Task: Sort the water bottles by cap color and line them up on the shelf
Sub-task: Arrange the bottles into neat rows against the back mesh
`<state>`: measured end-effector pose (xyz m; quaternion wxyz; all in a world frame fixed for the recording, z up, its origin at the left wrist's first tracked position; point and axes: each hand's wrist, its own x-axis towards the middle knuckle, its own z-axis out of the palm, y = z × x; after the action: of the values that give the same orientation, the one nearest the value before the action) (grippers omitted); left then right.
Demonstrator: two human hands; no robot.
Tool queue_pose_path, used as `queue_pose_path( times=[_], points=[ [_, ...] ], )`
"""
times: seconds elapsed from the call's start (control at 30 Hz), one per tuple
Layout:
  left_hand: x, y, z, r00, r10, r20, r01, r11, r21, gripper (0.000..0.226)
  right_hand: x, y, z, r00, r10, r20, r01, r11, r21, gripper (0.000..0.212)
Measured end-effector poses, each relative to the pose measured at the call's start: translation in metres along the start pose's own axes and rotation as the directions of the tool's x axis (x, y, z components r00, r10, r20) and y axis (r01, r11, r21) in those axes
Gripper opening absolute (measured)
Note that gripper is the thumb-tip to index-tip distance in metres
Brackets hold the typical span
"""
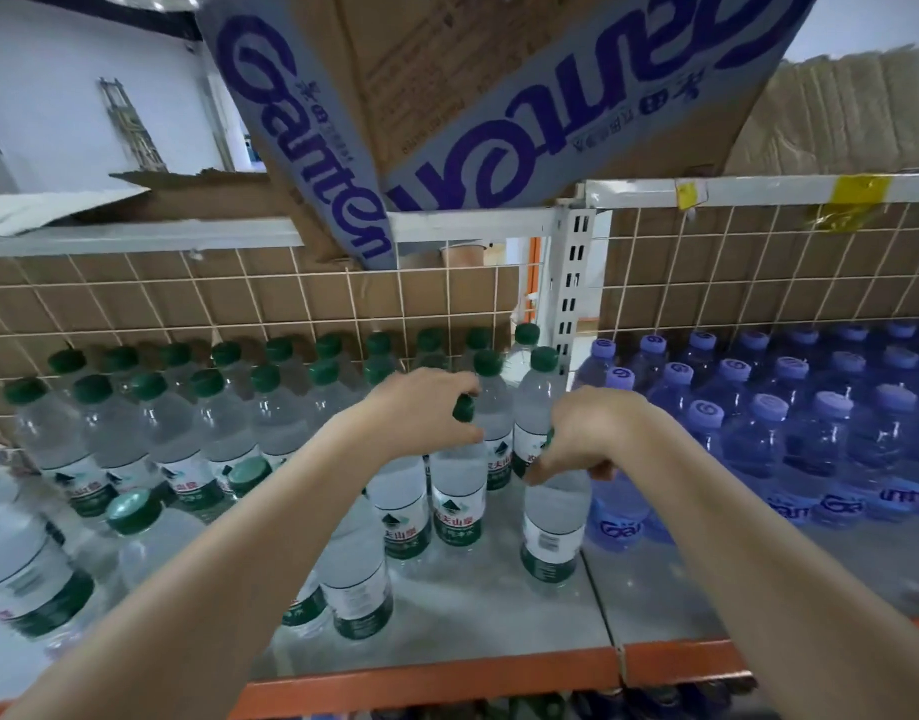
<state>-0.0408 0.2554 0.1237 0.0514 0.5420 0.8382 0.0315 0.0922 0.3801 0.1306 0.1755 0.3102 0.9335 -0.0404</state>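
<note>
Several clear green-capped bottles (pixel 223 413) stand in rows on the left half of the grey shelf (pixel 499 626). Several blue bottles with purple caps (pixel 769 423) fill the right half. My left hand (pixel 426 407) grips the neck of a green-capped bottle (pixel 458 491) standing in the middle of the shelf; its cap shows between my fingers. My right hand (pixel 587 433) grips the top of another green-capped bottle (pixel 553 527) just right of it, beside the purple group, and hides its cap.
A wire grid backed with cardboard (pixel 291 298) closes the shelf's rear. A slotted metal upright (pixel 574 283) stands between the two halves. A tilted Ganten carton (pixel 447 96) rests on the shelf above. An orange beam (pixel 447 683) edges the shelf front.
</note>
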Motion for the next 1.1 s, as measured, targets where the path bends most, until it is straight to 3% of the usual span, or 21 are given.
queue_pose_path(
  times=[0.13, 0.33, 0.63, 0.73, 0.87, 1.03, 1.1],
  points=[
    [0.014, 0.002, 0.009, 1.0, 0.015, 0.009, -0.014, 0.996, -0.085, 0.011, 0.007, 0.011, 0.005, 0.976, -0.124, -0.177, 0.133, 0.99, 0.04, 0.039],
    [0.019, 0.011, 0.007, 0.999, 0.027, -0.022, -0.03, 0.992, -0.123, 0.024, 0.024, 0.019, 0.006, 0.943, -0.16, -0.293, 0.205, 0.97, 0.131, 0.023],
    [0.04, 0.018, 0.018, 0.998, 0.023, -0.06, -0.032, 0.989, -0.148, 0.017, 0.052, 0.017, 0.022, 0.873, 0.172, -0.457, -0.025, 0.951, 0.309, 0.049],
    [0.043, 0.019, 0.019, 0.999, 0.022, -0.044, -0.027, 0.992, -0.12, 0.016, 0.053, 0.02, 0.019, 0.877, 0.112, -0.467, 0.013, 0.966, 0.257, 0.052],
    [0.045, 0.018, 0.015, 1.0, 0.025, -0.007, -0.026, 0.987, -0.159, 0.012, 0.054, 0.021, 0.012, 0.9, -0.095, -0.426, 0.186, 0.966, 0.177, 0.03],
    [0.046, 0.015, 0.015, 0.999, 0.032, -0.025, -0.036, 0.973, -0.228, 0.013, 0.051, 0.014, 0.02, 0.852, 0.057, -0.521, 0.108, 0.953, 0.282, 0.024],
    [0.048, 0.015, 0.018, 0.998, 0.025, -0.054, -0.035, 0.977, -0.208, 0.013, 0.049, 0.012, 0.025, 0.826, 0.124, -0.55, 0.072, 0.944, 0.322, 0.031]
  ],
)
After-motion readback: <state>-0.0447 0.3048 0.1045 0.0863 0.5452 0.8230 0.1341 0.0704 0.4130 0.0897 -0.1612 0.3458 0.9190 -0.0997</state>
